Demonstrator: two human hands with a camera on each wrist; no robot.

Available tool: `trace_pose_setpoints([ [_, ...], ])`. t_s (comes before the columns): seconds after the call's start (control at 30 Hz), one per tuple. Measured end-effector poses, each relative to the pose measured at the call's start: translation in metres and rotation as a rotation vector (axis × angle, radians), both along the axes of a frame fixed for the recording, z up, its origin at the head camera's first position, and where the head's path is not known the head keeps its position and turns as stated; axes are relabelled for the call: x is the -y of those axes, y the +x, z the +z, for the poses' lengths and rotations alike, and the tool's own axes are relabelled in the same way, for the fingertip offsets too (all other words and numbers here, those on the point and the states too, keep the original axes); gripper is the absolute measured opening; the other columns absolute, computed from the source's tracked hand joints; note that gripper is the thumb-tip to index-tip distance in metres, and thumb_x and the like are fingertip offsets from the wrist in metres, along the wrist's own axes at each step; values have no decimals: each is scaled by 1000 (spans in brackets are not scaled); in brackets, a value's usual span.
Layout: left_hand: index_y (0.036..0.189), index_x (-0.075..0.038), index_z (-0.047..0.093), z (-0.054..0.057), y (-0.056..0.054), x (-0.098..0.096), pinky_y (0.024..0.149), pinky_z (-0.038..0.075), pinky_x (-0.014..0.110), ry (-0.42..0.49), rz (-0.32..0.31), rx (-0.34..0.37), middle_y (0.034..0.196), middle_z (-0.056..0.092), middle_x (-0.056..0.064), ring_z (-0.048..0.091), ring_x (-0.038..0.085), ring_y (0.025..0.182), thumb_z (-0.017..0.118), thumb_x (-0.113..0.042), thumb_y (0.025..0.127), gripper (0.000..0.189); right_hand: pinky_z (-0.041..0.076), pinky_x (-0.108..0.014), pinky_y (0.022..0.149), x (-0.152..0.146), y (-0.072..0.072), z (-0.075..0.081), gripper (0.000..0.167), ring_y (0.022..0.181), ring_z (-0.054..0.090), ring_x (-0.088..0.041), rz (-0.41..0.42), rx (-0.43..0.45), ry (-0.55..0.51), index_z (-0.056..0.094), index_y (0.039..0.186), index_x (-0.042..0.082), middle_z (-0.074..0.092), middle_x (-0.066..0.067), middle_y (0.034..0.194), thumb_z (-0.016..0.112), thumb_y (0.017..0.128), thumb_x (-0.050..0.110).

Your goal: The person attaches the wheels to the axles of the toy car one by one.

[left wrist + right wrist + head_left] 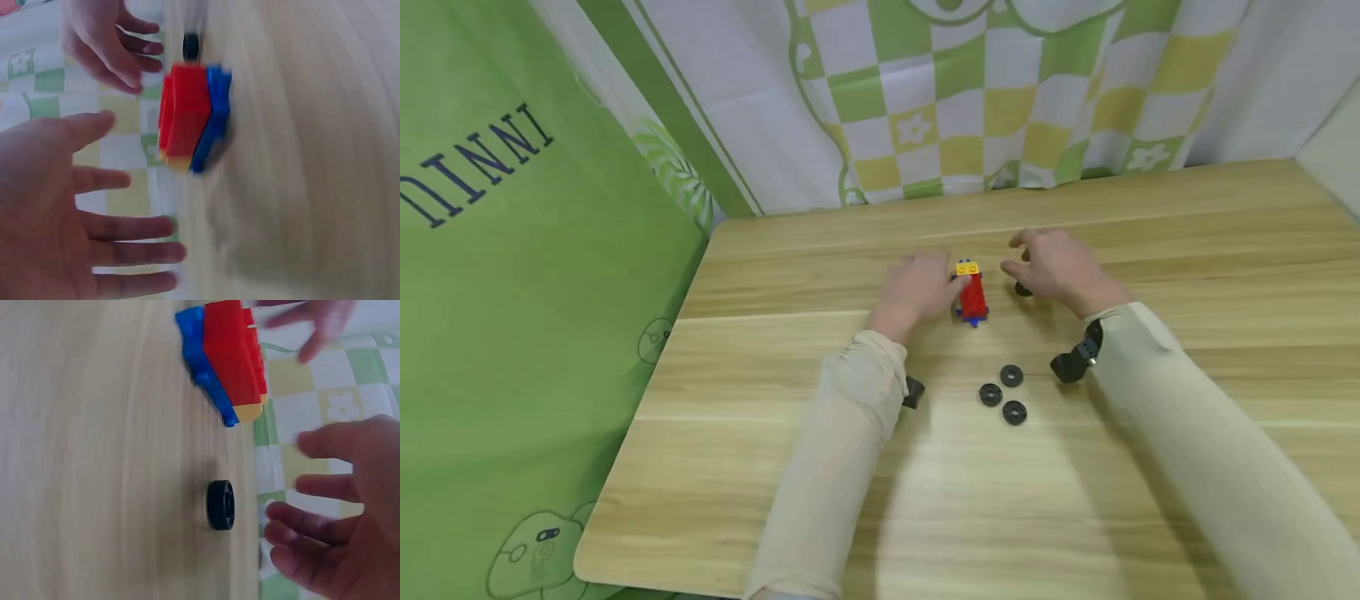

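The toy car, a red body on a blue base with a yellow block at its far end, sits on the wooden surface. The left hand is just left of the car, the right hand to the car's right.

From the head, the left thumb overlaps the car, and whether it touches cannot be told there; the left wrist view shows a gap between that hand and the car. It also shows the left fingers straight and spread, holding nothing, where the head view blurs them. The right wrist view shows the right fingers loosely bent and parted, likewise holding nothing.

One black wheel lies right of the car. The head view has it partly hidden by the right hand; the right wrist view shows it whole, flat and apart from both car and fingers, and the left wrist view catches it beyond the car.

Only the head view shows three more wheels grouped on the person's side of the car, and the green cloth with dark lettering well left of it. The checkered curtain beyond the car appears in all three views.
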State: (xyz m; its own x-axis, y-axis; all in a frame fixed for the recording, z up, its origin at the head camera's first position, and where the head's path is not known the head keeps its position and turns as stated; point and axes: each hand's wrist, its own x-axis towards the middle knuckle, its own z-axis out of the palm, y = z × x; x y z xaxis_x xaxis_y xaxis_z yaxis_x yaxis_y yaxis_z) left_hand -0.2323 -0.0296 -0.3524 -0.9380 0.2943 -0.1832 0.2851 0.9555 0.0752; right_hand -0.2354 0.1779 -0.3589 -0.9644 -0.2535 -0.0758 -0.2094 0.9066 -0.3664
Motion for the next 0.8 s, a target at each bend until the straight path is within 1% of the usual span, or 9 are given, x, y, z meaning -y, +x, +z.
trace_pose_setpoints([
  [0.1,158,-16,32,-10,3,-14,102,53,40,50,29,34,140,61,11,59,29,128,43,-58,102,71,45,-62,101,-3,1,-7,58,124,51,-49,-7,77,-30,53,138,-3,53,-36,134,65,95,35],
  [0.2,158,-13,31,-19,6,-27,92,56,36,60,126,34,134,64,10,64,25,119,45,-65,98,80,41,-65,104,-4,3,-13,61,126,44,-51,-15,139,-45,53,137,-3,47,-37,136,69,92,34],
  [0.3,151,-9,40,-25,8,-37,80,56,34,54,215,17,123,68,8,67,22,108,46,-75,92,89,43,-62,101,-5,5,-19,54,120,49,-49,-27,129,-81,57,132,-6,55,-35,128,71,91,27],
  [0.37,134,-11,57,-27,8,-41,72,54,31,55,247,11,113,70,4,68,18,98,49,-77,90,79,46,-60,99,-5,6,-22,47,115,54,-46,-34,115,-109,59,127,-7,60,-33,122,70,92,22],
  [0.43,109,-15,68,-28,6,-44,63,52,29,77,256,6,101,70,1,67,15,86,55,-72,90,62,47,-58,99,-5,6,-24,40,112,58,-45,-33,89,-125,62,122,-9,64,-31,118,69,92,18],
  [0.53,80,-20,66,-28,5,-44,54,47,27,135,265,20,88,68,-3,62,13,73,63,-58,91,39,50,-54,95,-4,6,-25,35,106,63,-42,-34,66,-181,65,117,-8,67,-29,113,69,93,18],
  [0.6,79,-19,64,-28,4,-43,53,45,27,190,273,27,86,67,-3,59,14,71,65,-51,91,34,52,-48,88,-3,7,-25,36,101,63,-39,-59,65,-260,66,117,-6,67,-27,110,69,95,22],
  [0.67,86,-16,65,-27,5,-41,54,44,26,263,271,33,87,66,-2,58,14,71,66,-46,92,31,53,-37,79,-2,8,-26,40,94,64,-30,-109,67,-371,65,118,-4,67,-24,109,69,96,29],
  [0.8,103,-9,66,-24,12,-38,57,45,22,539,263,75,92,69,2,60,15,74,67,-39,94,31,57,-22,73,0,12,-26,47,84,66,-10,-223,88,-711,59,123,-5,64,-15,110,68,97,33],
])
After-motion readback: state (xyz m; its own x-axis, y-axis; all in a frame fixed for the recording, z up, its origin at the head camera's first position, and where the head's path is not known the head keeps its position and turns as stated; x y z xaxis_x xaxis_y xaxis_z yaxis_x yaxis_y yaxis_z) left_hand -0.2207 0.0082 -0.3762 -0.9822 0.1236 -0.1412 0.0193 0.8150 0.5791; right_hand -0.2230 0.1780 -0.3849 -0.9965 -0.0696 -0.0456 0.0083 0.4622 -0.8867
